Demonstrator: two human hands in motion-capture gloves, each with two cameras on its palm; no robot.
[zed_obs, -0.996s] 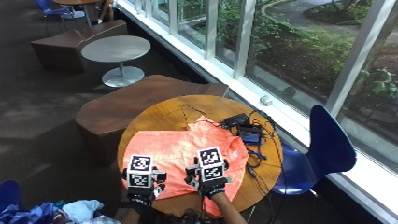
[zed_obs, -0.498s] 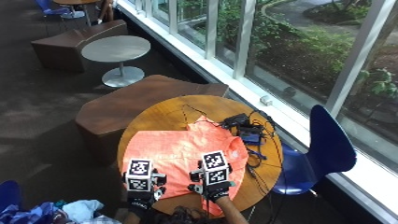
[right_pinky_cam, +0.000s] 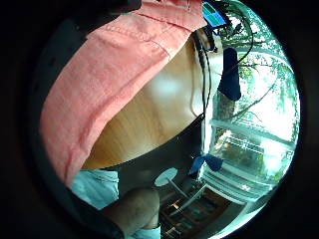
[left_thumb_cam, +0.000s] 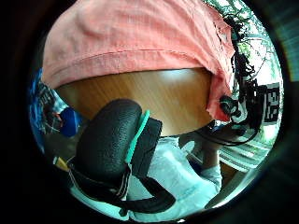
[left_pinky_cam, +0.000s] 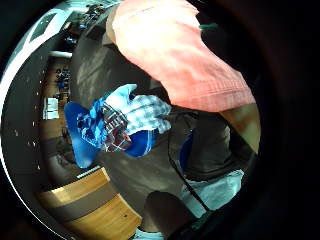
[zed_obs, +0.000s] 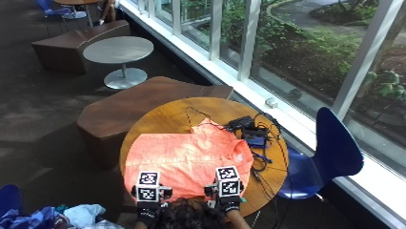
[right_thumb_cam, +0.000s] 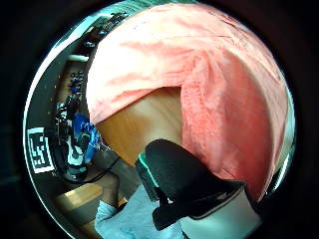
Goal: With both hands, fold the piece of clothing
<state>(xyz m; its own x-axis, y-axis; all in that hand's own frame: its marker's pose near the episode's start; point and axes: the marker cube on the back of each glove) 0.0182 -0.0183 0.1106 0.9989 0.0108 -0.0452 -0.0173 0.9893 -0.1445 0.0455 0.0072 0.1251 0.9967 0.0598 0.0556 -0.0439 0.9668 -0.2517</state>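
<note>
1. The round wooden tabletop (zed_obs: 158,119) carries the shirt, with a tangle of cables (zed_obs: 254,136) at its 2 o'clock edge.
2. The salmon-orange shirt (zed_obs: 184,157) lies spread flat, collar toward 12 o'clock, hem at 6 o'clock, faintly wrinkled.
3. Both hands have slid back from on the cloth to the near hem, so the first fold looks about to start.
4. The left hand (zed_obs: 147,210) and right hand (zed_obs: 228,202) sit at the hem; I cannot tell either grip.
</note>
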